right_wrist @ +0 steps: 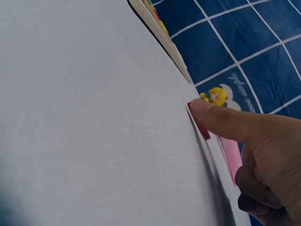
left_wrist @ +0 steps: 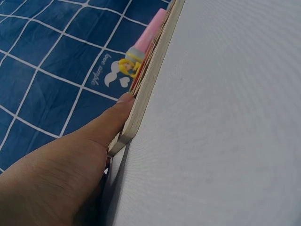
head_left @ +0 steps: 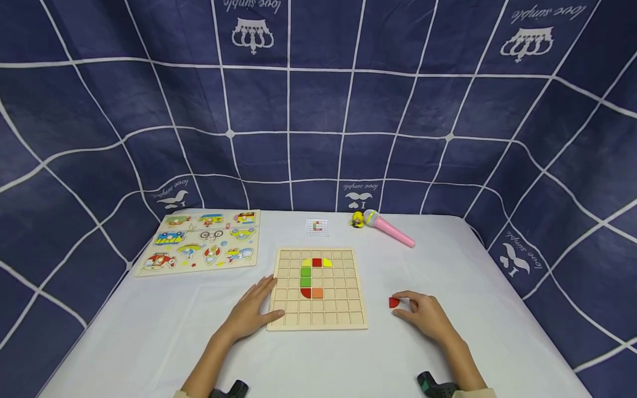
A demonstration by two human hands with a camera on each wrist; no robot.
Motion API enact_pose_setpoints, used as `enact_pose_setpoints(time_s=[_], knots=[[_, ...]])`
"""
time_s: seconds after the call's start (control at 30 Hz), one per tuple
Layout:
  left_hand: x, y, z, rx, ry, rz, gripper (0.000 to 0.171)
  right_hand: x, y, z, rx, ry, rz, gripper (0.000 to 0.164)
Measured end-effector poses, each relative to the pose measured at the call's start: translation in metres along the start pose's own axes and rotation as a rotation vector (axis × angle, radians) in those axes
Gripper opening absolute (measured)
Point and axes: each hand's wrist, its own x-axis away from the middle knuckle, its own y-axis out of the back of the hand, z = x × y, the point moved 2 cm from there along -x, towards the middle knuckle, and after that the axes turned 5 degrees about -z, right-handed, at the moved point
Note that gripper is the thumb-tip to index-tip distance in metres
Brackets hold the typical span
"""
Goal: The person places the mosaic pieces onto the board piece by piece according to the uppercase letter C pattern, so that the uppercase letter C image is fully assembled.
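Note:
A square wooden grid board (head_left: 338, 318) lies on the table. In its cells sit yellow quarter-round pieces (head_left: 327, 262), a red square (head_left: 317, 262), green squares (head_left: 306, 277), a dark red quarter-round (head_left: 306, 293) and an orange square (head_left: 317, 293). My left hand (head_left: 252, 309) rests along the board's left edge with extended fingers, its thumb on the front left corner; the left wrist view shows that thumb against the board's side (left_wrist: 141, 103). To the board's right, my right hand (head_left: 423, 314) pinches a red quarter-round piece (head_left: 393, 302) between thumb and fingertip, close to the tabletop.
A small printed pattern card (head_left: 317, 227) lies behind the board. At the back right are a yellow-haired figurine (head_left: 357, 219) and a pink toy microphone (head_left: 393, 230). A wooden vehicle puzzle (head_left: 199, 260) lies at the back left. Dark blue cloth (head_left: 318, 99) surrounds the white table.

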Motion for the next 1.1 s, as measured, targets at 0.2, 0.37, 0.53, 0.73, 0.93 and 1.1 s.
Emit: enact_pose_setpoints(time_s=[0.2,0.37,0.53,0.73,0.93,1.1], knots=[[-0.001,0.0,-0.001,-0.006,0.003,-0.002,0.089,-0.001,-0.002,-0.006,-0.006,0.01,-0.014,0.029],[-0.001,0.001,-0.001,-0.005,0.003,0.001,0.088,-0.002,-0.005,-0.007,0.002,0.017,-0.03,0.025],[-0.001,0.0,-0.001,-0.007,0.0,0.003,0.087,-0.003,-0.008,-0.007,0.005,0.016,-0.039,0.023],[-0.001,0.0,0.0,-0.013,-0.008,-0.003,0.088,-0.008,-0.009,-0.003,0.013,0.038,-0.041,0.022],[-0.001,0.0,0.0,-0.015,-0.008,-0.013,0.088,-0.022,-0.011,0.015,-0.004,0.104,-0.054,0.025],[-0.001,0.0,-0.001,-0.01,-0.007,-0.013,0.087,-0.038,-0.019,0.04,-0.026,0.118,-0.033,0.025]])
